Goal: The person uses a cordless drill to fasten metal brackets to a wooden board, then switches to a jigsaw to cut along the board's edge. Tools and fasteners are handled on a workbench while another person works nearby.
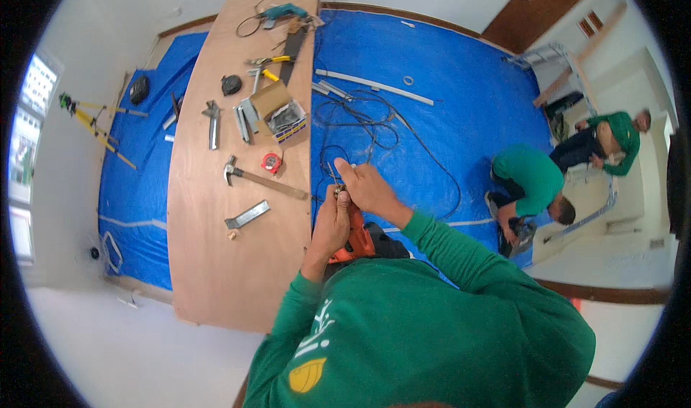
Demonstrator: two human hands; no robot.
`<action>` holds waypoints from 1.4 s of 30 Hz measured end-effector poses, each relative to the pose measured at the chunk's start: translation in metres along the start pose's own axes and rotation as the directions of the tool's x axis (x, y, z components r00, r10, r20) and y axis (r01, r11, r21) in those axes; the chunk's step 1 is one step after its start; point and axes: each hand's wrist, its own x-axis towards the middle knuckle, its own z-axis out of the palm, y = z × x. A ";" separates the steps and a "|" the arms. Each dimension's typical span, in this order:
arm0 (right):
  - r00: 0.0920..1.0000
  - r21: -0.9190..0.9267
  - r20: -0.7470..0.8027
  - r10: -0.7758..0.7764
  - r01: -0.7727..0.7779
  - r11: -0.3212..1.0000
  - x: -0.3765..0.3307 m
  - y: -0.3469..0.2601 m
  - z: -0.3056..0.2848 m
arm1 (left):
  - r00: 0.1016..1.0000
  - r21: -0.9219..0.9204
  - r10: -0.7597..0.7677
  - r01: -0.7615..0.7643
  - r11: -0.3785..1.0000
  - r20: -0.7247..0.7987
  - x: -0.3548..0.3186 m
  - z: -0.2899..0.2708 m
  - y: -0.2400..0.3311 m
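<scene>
Just beyond the workbench's right edge, an orange-red power drill [355, 241] is held near my body, its chuck [339, 190] pointing away from me. My left hand [330, 228] is closed round the front of the drill at the chuck. A thin drill bit [333, 172] sticks up from there. Beside it my right hand [368, 190] is closed, fingers pinched close to the chuck; what they hold is hidden. On the bench to the left of my hands lie a claw hammer [263, 182], a red tape measure [271, 163] and a metal bracket [247, 215].
The long plywood bench [216, 278] also bears an open box of metal parts [285, 118], a black tape measure [231, 84], a handsaw [292, 51] and a teal power tool [283, 12]. Black cables [374, 123] snake over the blue sheeting [468, 149]. Two co-workers [529, 180] are at the right.
</scene>
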 end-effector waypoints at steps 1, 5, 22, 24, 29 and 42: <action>0.994 -0.056 -0.094 -0.055 0.050 0.997 -0.012 0.010 0.003 | 0.998 -0.039 -0.030 0.032 0.999 0.064 -0.001 0.008 0.001; 0.972 -0.043 -0.229 -0.047 0.038 0.998 -0.048 0.061 0.010 | 0.987 -0.186 -0.057 0.085 0.979 0.150 -0.014 0.051 -0.009; 0.953 -0.161 -0.179 -0.246 0.219 0.962 -0.162 0.126 -0.040 | 0.795 -0.371 -0.338 0.552 0.747 0.504 -0.026 0.135 -0.017; 0.986 -0.050 -0.166 -0.029 0.021 0.999 -0.181 0.123 -0.042 | 0.815 -0.424 -0.268 0.513 0.746 0.514 -0.016 0.140 -0.010; 0.978 -0.155 -0.191 0.080 -0.111 0.982 -0.207 0.126 -0.065 | 0.634 -0.264 -0.123 0.481 0.836 0.764 0.010 0.159 0.007; 0.938 -0.606 -0.193 -0.288 0.117 0.787 -0.288 0.188 -0.073 | 0.239 0.008 -0.262 0.725 0.689 0.935 -0.010 0.222 -0.030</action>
